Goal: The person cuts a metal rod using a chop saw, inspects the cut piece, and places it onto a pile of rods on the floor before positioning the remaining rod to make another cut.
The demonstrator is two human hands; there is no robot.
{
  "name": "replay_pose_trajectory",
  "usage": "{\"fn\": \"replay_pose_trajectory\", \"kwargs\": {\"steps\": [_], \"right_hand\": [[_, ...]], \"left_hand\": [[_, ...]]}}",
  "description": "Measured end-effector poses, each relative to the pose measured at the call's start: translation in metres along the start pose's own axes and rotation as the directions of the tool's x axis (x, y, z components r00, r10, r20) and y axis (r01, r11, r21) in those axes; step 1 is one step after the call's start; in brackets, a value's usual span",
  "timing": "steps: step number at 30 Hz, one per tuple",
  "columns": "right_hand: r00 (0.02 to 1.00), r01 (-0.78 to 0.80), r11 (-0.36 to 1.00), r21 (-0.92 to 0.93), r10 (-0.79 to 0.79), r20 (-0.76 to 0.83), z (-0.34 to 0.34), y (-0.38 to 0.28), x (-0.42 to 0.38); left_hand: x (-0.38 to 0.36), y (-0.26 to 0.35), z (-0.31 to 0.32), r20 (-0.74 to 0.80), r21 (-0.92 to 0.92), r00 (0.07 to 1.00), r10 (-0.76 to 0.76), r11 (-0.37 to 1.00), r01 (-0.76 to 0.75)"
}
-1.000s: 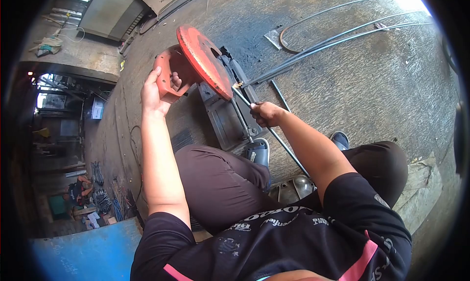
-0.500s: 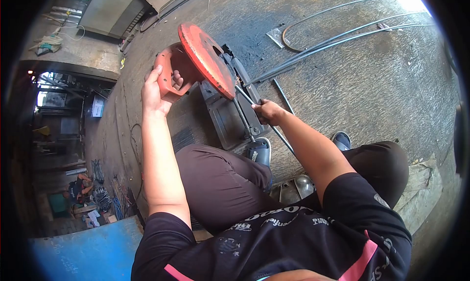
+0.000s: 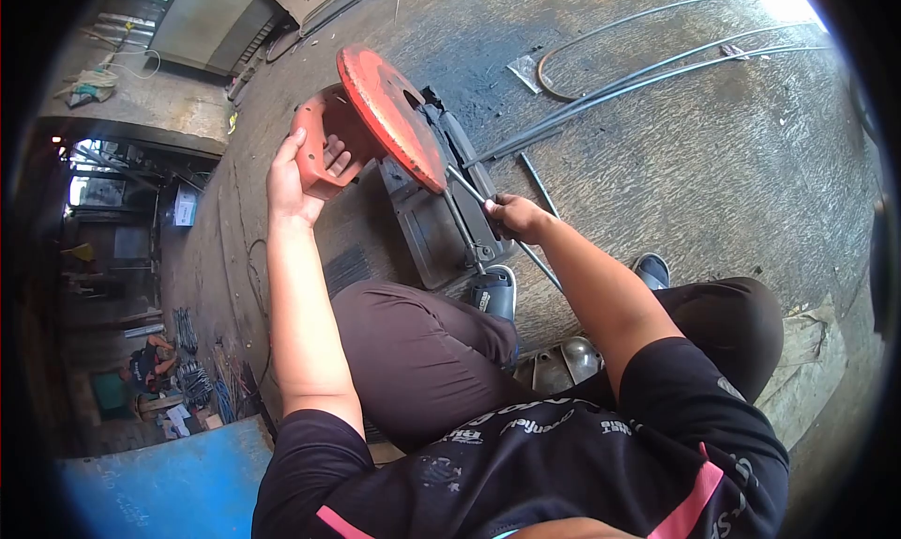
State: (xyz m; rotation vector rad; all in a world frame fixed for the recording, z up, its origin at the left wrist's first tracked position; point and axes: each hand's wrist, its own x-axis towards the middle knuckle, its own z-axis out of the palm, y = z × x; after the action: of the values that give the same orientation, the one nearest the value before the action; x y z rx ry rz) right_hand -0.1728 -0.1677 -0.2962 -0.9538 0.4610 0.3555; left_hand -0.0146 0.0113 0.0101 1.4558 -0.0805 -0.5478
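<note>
A cut-off saw with a round red guard (image 3: 389, 116) stands on the floor in front of me, its grey base (image 3: 427, 234) below the guard. My left hand (image 3: 298, 168) is around the saw's red handle (image 3: 310, 145), thumb outside and fingertips showing through the loop. My right hand (image 3: 514, 217) grips a thin metal rod (image 3: 540, 262), which runs from the saw's clamp area past my hand toward my knees. The guard hides the blade and the rod's far end.
Long metal rods (image 3: 610, 96) lie on the floor beyond the saw, near dark dust (image 3: 488, 84). A short cut rod (image 3: 538, 182) rests right of the base. A blue panel (image 3: 174, 483) is at lower left; another person (image 3: 148, 362) sits further off.
Small orange sparks beside the guard no longer show. The guard and handle have shifted slightly left with my left hand, whose fingertips are more extended inside the loop. My right hand has barely moved.
</note>
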Motion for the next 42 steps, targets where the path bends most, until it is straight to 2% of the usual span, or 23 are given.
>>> {"fn": "replay_pose_trajectory", "kwargs": {"steps": [2,6,11,13,15,19,21,25,34,36,42], "right_hand": [[0.999,0.047,0.999,0.025,-0.047,0.012,0.000,0.001,0.001],[0.999,0.043,0.992,0.120,-0.043,-0.005,-0.002,-0.006,-0.005],[0.999,0.036,0.999,0.008,-0.035,-0.020,0.003,-0.006,0.001],[0.998,0.051,0.998,-0.048,-0.053,-0.021,0.003,-0.003,0.005],[0.987,0.104,0.991,-0.089,-0.114,-0.117,0.006,-0.003,0.006],[0.985,0.111,0.994,-0.001,-0.110,-0.136,0.007,-0.004,0.006],[0.999,-0.011,0.994,0.109,0.014,-0.029,0.007,-0.004,0.007],[0.998,-0.039,0.993,0.110,0.044,-0.048,0.020,-0.015,-0.003],[0.998,-0.025,1.000,-0.001,0.024,-0.059,0.013,-0.002,0.017],[0.990,0.003,0.993,-0.119,-0.019,-0.137,0.015,-0.006,0.014],[0.981,0.028,0.984,-0.177,-0.061,-0.185,0.019,-0.009,0.017]], "left_hand": [[0.001,0.000,-0.002,-0.008,0.002,1.000,0.006,1.000,-0.006],[0.011,-0.002,-0.011,0.026,-0.024,0.999,0.020,1.000,-0.020],[0.004,0.002,-0.003,0.000,-0.012,1.000,0.008,1.000,-0.008],[0.010,0.001,-0.008,0.000,0.003,0.999,0.052,0.999,-0.052],[0.010,0.000,-0.010,-0.005,0.014,0.998,0.062,0.998,-0.062],[0.010,0.000,-0.007,-0.032,0.020,0.998,0.057,0.998,-0.056],[0.008,0.000,-0.007,-0.011,0.012,0.999,0.047,0.999,-0.047],[0.008,0.000,-0.007,0.020,-0.004,1.000,0.015,1.000,-0.015],[0.002,0.002,0.000,-0.007,0.006,1.000,0.007,1.000,-0.007],[0.000,0.003,0.003,-0.019,0.011,1.000,0.012,1.000,-0.012],[0.007,0.000,-0.007,-0.007,0.025,0.999,0.031,0.999,-0.031]]}}
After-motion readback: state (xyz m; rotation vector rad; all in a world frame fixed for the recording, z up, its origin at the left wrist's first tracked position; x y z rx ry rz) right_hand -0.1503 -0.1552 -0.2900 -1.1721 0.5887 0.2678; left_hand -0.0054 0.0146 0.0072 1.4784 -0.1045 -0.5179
